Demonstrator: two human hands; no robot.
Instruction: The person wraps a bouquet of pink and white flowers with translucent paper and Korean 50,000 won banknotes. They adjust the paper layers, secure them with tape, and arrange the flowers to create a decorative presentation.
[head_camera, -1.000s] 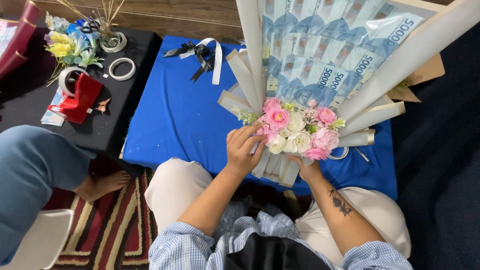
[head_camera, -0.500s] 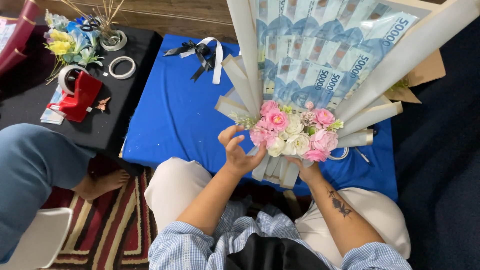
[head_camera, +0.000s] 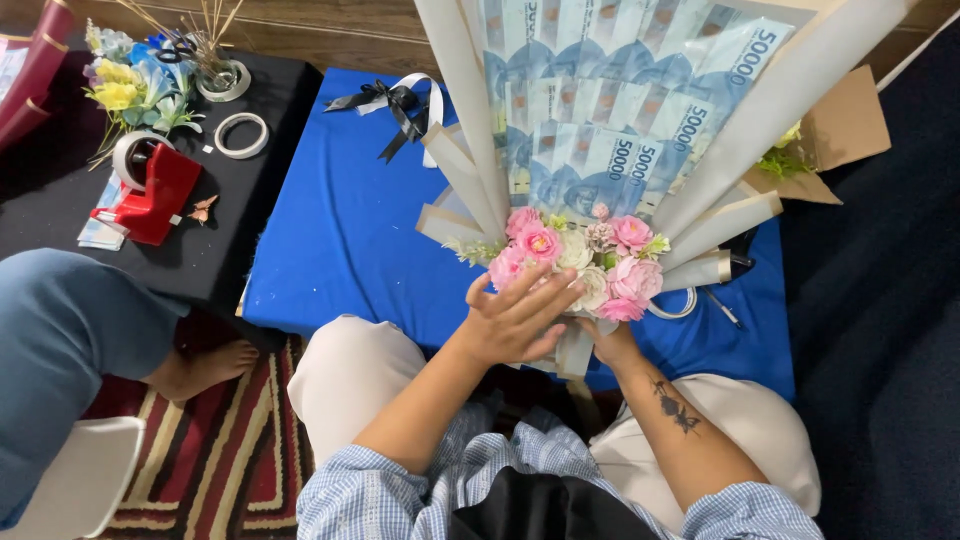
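floor: dark carpet (head_camera: 880, 330) on the right, striped red rug (head_camera: 215, 470) lower left, wooden strip along the top edge
blue surface: low table or cushion under a blue cloth (head_camera: 350, 230), right in front of the knees
black surface: black-covered table (head_camera: 220, 230) to the left, touching the blue one
bouquet: large fan of folded banknotes (head_camera: 610, 110) in cream paper wrap (head_camera: 470, 110), held upright over the blue cloth, stem end toward the lap
flower cluster: pink and white roses (head_camera: 580, 262) at the base of the fan, above both hands
brown paper: crumpled sheet (head_camera: 845, 125) behind the bouquet's right edge, some greenery on it
bystander: denim-clad leg (head_camera: 70, 340) and bare foot (head_camera: 205, 368) lower left, beside a white stool (head_camera: 70, 480)
tape dispenser: red (head_camera: 155, 190), on the black cover, small butterfly ornament just beside it
loose flowers: yellow, blue and white bunch (head_camera: 135, 85), top left of the black cover
tape roll: white ring (head_camera: 242, 135), near a glass jar with twigs (head_camera: 222, 75)
ribbon: black and white bow (head_camera: 395, 100), lying on the blue cloth left of the wrap
left hand: (head_camera: 515, 320) spread, fingers splayed, laid flat on the lower left of the roses and the wrap; no closed grasp
right hand: (head_camera: 605, 345) mostly hidden under the roses, at the bouquet's stem; wrist tattooed; grip itself cannot be told
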